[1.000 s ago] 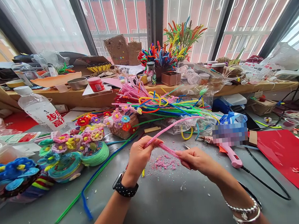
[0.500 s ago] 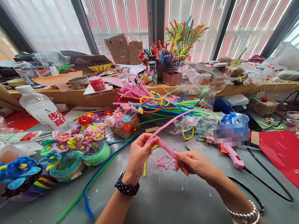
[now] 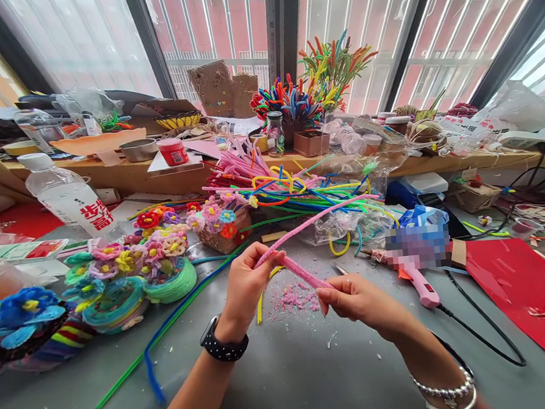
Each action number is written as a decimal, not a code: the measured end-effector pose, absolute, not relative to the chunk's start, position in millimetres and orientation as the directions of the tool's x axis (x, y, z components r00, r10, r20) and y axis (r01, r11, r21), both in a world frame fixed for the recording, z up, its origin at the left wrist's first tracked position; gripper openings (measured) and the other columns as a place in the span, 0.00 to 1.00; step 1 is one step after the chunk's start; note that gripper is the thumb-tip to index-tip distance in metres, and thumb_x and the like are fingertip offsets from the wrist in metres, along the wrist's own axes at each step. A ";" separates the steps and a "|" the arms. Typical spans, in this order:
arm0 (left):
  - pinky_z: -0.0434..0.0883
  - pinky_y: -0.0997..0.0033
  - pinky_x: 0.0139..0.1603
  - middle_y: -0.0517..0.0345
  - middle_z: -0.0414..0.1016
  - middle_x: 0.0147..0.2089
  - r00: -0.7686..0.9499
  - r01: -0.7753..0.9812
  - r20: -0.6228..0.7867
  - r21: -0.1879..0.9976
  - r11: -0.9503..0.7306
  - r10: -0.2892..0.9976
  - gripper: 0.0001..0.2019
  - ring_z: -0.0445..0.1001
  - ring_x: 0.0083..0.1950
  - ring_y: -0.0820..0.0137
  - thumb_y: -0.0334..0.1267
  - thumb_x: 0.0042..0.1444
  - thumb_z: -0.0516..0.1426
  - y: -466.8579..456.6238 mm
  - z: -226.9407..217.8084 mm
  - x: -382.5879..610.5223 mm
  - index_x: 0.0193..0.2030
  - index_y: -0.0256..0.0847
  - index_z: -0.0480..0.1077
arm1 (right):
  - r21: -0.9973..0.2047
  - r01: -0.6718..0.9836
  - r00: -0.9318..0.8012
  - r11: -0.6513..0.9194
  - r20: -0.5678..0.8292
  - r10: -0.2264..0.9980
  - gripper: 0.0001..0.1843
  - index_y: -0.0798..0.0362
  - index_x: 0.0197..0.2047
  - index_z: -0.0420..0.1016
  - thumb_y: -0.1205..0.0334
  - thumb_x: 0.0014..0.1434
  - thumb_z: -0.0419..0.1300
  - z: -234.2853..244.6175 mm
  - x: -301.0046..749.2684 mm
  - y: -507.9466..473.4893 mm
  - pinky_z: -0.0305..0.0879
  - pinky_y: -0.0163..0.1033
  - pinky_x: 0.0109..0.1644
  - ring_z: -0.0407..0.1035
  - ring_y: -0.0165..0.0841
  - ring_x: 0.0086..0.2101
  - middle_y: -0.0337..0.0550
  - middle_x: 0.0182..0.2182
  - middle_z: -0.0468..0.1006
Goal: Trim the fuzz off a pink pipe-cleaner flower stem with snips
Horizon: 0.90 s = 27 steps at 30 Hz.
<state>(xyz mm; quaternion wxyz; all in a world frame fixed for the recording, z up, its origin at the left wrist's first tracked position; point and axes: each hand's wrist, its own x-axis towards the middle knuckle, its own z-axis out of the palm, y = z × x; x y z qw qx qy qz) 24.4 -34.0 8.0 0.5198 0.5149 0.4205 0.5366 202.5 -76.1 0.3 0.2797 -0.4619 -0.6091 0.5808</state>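
A pink pipe cleaner [image 3: 296,228] is held in front of me by both hands, bent so that one long end reaches up and to the right. My left hand [image 3: 247,284] pinches it at the bend between thumb and fingers. Closed on the other end of the lower stretch is my right hand [image 3: 353,298]. Between the two hands the stretch looks taut and thick; I cannot tell how many strands lie there. Pink fluff crumbs [image 3: 295,297] are scattered on the grey table below, beside a short yellow pipe cleaner [image 3: 260,305].
A pink hot glue gun [image 3: 424,286] with a black cord lies right, near a red sheet [image 3: 523,302]. Fuzzy flower pots [image 3: 170,282] and a water bottle [image 3: 72,198] stand left. Behind lies a heap of coloured pipe cleaners [image 3: 294,186]. A metal tip [image 3: 340,268] shows past my right hand.
My right hand has shifted slightly to the right along the lower stretch, away from my left hand. The whole view has moved a little; both hands still grip the pink pipe cleaner.
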 end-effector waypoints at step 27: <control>0.51 0.77 0.19 0.66 0.55 0.18 0.300 -0.190 0.006 0.980 0.053 0.954 0.17 0.53 0.18 0.80 0.51 0.47 0.54 -45.3 -5.6 41.0 0.21 0.37 0.61 | -0.914 -0.381 -0.165 -0.141 -0.083 0.983 0.17 0.55 0.34 0.70 0.48 0.53 0.54 -16.4 166.7 -77.8 0.51 0.29 0.22 0.56 0.24 0.21 0.38 0.24 0.68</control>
